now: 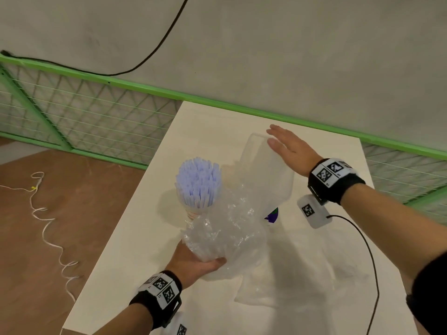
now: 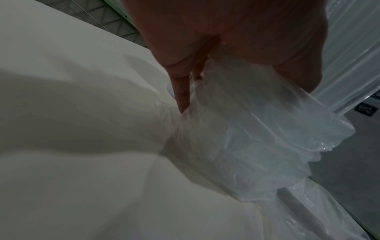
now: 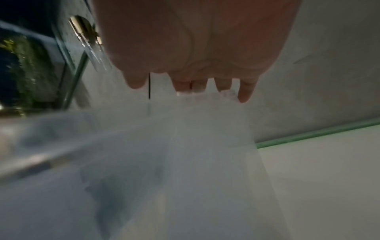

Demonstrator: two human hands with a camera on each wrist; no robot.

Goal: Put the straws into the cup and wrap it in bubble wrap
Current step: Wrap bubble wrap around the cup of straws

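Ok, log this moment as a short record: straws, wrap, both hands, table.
straws: blue-white bundle standing upright in the cup
bubble wrap: crumpled clear sheet beside the cup, not yet around it
left hand: grips the near edge of the wrap
right hand: fingers straight, flat on a translucent plastic roll
table: white top

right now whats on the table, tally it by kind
cup of straws: 1
bubble wrap: 1 crumpled sheet, gripped by the left hand
roll of clear film: 1, under the right hand
flat clear plastic sheet: 1
total: 4 things
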